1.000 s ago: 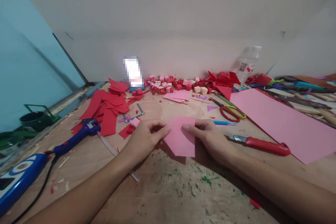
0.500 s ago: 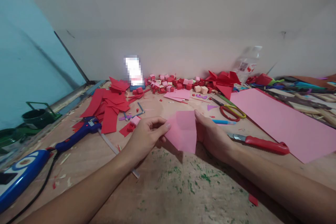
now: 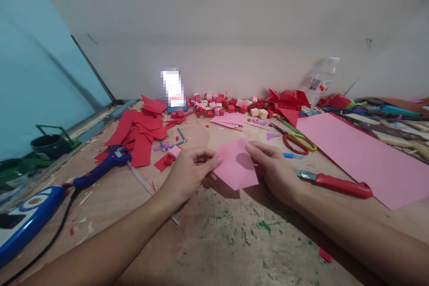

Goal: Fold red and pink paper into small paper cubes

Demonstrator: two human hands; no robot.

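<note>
Between my hands is a small piece of pink paper, held up over the wooden table. My left hand pinches its left edge between thumb and fingers. My right hand grips the upper right edge, thumb in front and the other fingers partly hidden behind. A shadow falls across the sheet's upper right part. Just behind my right hand lies a blue pen, partly covered. Beside my left hand is a small pink and red folded piece.
A red-handled knife, scissors and a large pink sheet lie right. A blue glue gun and red paper strips lie left. Small paper cubes, a lit phone and a bottle stand behind.
The pink paper has turned and looks flatter, its lower corner now further right. My right hand's fingers have shifted slightly along its edge. The view has moved a little.
</note>
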